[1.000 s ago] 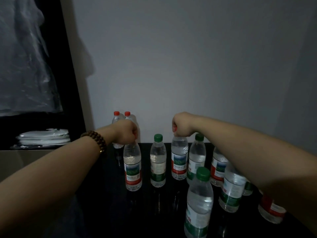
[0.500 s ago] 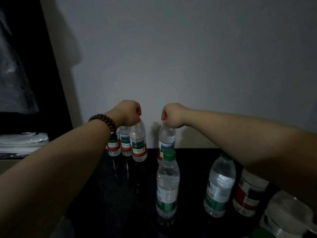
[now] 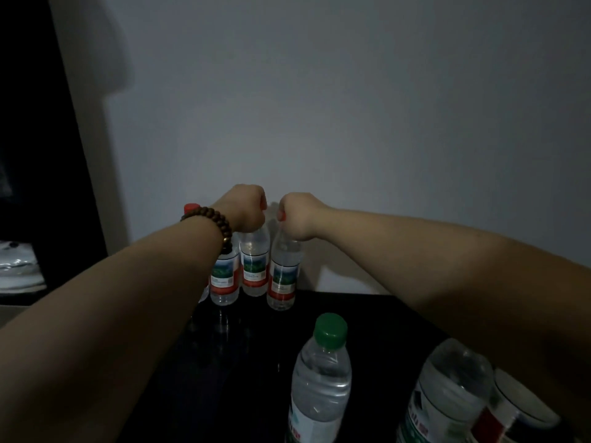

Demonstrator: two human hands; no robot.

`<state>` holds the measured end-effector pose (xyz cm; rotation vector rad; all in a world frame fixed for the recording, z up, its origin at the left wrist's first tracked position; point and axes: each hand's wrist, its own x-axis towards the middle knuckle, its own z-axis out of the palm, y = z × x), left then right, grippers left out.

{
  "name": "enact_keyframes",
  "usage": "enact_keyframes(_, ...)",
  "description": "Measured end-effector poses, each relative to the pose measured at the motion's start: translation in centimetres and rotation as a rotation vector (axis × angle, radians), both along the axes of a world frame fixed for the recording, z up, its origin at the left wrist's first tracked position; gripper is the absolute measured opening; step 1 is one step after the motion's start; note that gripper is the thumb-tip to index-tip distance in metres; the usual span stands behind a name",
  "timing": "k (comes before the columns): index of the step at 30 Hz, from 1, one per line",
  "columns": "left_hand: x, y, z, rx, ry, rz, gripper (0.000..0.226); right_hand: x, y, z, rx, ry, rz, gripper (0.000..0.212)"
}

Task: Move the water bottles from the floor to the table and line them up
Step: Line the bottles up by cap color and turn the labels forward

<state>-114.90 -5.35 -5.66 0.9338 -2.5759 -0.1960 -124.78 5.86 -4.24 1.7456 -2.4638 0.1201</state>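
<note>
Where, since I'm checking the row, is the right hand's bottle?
In the head view, that red-labelled bottle is at the far edge of the black table, by the wall, right of the neighbouring bottle under the left hand.

Your left wrist carries a bead bracelet (image 3: 211, 219) of brown wooden beads. By the wall, the left red-labelled bottle (image 3: 224, 279), the middle red-labelled bottle (image 3: 254, 266) and the right red-labelled bottle (image 3: 283, 276) are clear, each label a green-and-white landscape over a red band. A red cap (image 3: 191, 207) shows behind the bracelet, and a bit of red peeks from under your right hand (image 3: 295, 214). The green-capped bottle (image 3: 319, 385) nearest you has a dark green top and a white label edged in green. Beside it, the green-labelled bottle (image 3: 447, 394) is white and green. The table (image 3: 208, 362) is glossy black, the wall (image 3: 319, 107) pale grey.
</note>
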Motion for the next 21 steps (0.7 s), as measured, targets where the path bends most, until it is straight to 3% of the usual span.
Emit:
enact_keyframes(12,-1.0,-1.4,-2.1,-0.012,0.011,0.024,0.034,-1.6,-3.2,-1.6,0.014,0.021,-0.012,0.02)
enact_keyframes(21,0.1,0.2,-1.6,0.003,0.051,0.058,0.036,-1.8,-2.4,-1.1,-0.045,-0.022,0.013,0.049)
